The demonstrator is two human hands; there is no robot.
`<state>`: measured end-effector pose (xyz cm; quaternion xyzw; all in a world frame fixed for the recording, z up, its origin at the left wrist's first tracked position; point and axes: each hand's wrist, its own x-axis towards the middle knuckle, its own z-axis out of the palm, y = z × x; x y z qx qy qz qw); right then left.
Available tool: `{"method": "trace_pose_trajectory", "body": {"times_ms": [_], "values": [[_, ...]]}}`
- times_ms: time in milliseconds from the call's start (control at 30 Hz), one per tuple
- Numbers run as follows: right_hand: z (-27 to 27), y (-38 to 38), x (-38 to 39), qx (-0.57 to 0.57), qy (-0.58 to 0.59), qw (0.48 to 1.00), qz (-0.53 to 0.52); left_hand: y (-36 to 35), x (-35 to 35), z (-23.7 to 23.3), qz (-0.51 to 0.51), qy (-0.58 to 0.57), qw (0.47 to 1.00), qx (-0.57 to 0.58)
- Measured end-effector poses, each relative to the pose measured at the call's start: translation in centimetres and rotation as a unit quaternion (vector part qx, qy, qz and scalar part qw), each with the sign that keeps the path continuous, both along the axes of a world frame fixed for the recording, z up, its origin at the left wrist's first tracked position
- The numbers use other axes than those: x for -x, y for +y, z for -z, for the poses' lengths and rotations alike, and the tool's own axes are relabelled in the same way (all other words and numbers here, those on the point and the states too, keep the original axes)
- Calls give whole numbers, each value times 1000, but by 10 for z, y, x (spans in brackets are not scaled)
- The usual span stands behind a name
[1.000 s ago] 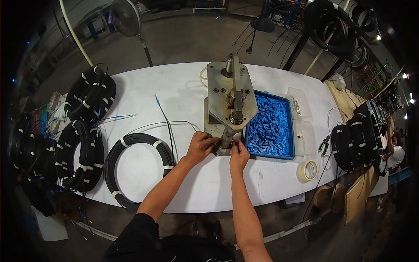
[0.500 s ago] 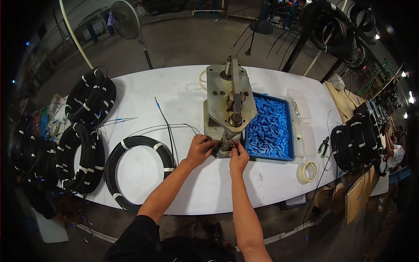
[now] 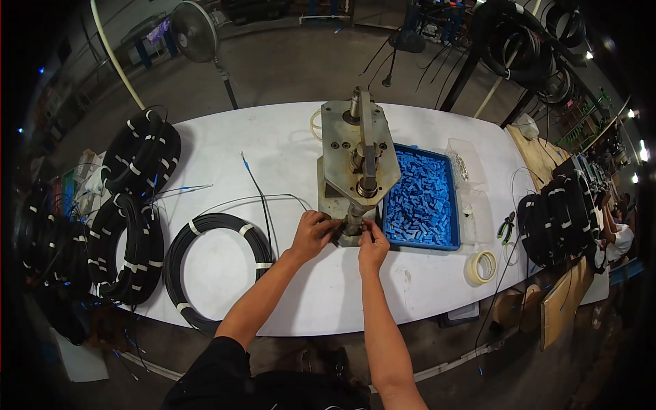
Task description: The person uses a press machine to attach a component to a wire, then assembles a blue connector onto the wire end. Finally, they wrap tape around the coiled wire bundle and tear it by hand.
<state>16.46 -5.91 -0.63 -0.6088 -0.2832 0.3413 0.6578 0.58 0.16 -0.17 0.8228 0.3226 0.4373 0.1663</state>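
A grey metal press (image 3: 359, 160) stands in the middle of the white table (image 3: 287, 140). My left hand (image 3: 313, 232) and my right hand (image 3: 374, 242) are both at its base, fingers pinched around a small part under the ram; the part itself is hidden by my fingers. A thin black cable (image 3: 263, 199) runs from my left hand to a taped black coil (image 3: 213, 263) lying flat at the left. A blue tray (image 3: 423, 198) full of small blue pieces sits just right of the press.
Stacks of black cable coils (image 3: 140, 154) lie at the table's left and another stack (image 3: 559, 219) at its right. A tape roll (image 3: 482, 266) and pliers (image 3: 507, 227) lie near the right front. A fan (image 3: 193, 31) stands behind. Another person (image 3: 618, 239) is at the far right.
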Motion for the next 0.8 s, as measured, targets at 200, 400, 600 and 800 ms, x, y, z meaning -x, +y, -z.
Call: {"method": "trace_pose_trajectory", "body": {"times_ms": [200, 400, 600, 800], "values": [[1, 0, 0, -3, -7, 1000, -2, 0, 0, 2, -2, -2, 1000, -4], [3, 0, 0, -3, -7, 1000, -3, 2, 0, 4, -2, -7, 1000, -14], [-3, 0, 2, -3, -4, 1000, 4, 0, -1, 0, -4, -6, 1000, -4], [-3, 1, 2, -6, -1, 1000, 7, -1, -1, -2, -7, 1, 1000, -5]]}}
